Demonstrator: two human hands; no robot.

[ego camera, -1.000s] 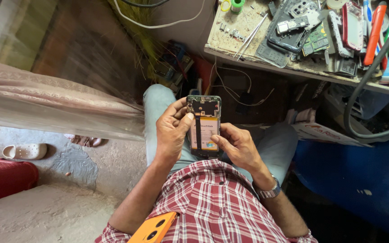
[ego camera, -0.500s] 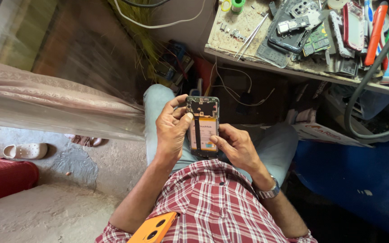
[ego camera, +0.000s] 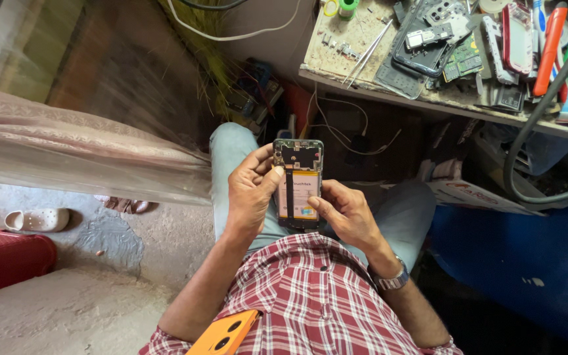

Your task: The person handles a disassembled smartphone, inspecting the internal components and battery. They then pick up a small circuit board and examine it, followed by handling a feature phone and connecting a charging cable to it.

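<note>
I see the opened phone (ego camera: 298,184) held over the lap, a little above the middle of the view. Its back cover is off, so the inner frame and the battery with a pale and orange label are showing. Its long axis runs from 12 to 6 o'clock: the camera end points to 12, toward the tabletop (ego camera: 389,92), and the bottom end points to 6, toward the checked red shirt (ego camera: 310,296).

The left hand (ego camera: 251,190) is closed around the left edge of the phone, with the thumb lying on the upper part near the camera end. The right hand (ego camera: 343,213) holds the lower right side from 4 o'clock; its fingers are curled behind the phone and the thumb presses on the battery label. A wristwatch (ego camera: 389,279) sits on that wrist.

Compared with half a second ago, the phone keeps the same upright direction and nearly the same place. The left thumb seems to have slid a little lower, but the earlier view is small, so I am not sure.

An orange phone (ego camera: 221,335) lies at 6 o'clock on the shirt. On the tabletop at 1 o'clock there are phone parts and circuit boards.
</note>
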